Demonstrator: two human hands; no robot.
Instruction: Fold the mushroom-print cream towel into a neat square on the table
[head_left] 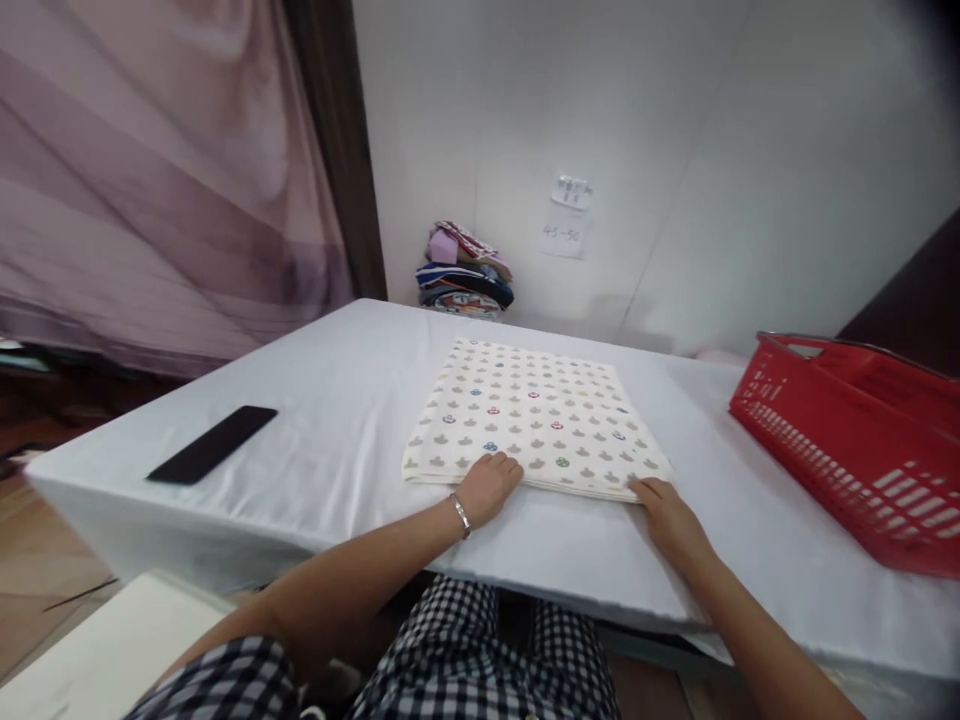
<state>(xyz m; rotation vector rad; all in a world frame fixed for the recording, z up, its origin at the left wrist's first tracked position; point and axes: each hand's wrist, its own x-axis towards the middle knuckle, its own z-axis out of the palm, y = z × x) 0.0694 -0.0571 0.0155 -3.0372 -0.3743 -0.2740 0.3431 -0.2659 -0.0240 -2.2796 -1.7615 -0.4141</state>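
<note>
A folded cream cloth (536,415) printed with small grey and coloured motifs lies flat in the middle of the white table (337,450). My left hand (487,487), with a silver bracelet at the wrist, rests on the cloth's near edge, fingers curled at the fold. My right hand (667,515) touches the cloth's near right corner, fingertips at its edge. Whether either hand pinches the fabric cannot be told.
A black phone (213,443) lies at the table's left. A red plastic basket (855,445) stands at the right edge. A pile of folded colourful clothes (465,270) sits at the back by the wall. Pink curtain on the left.
</note>
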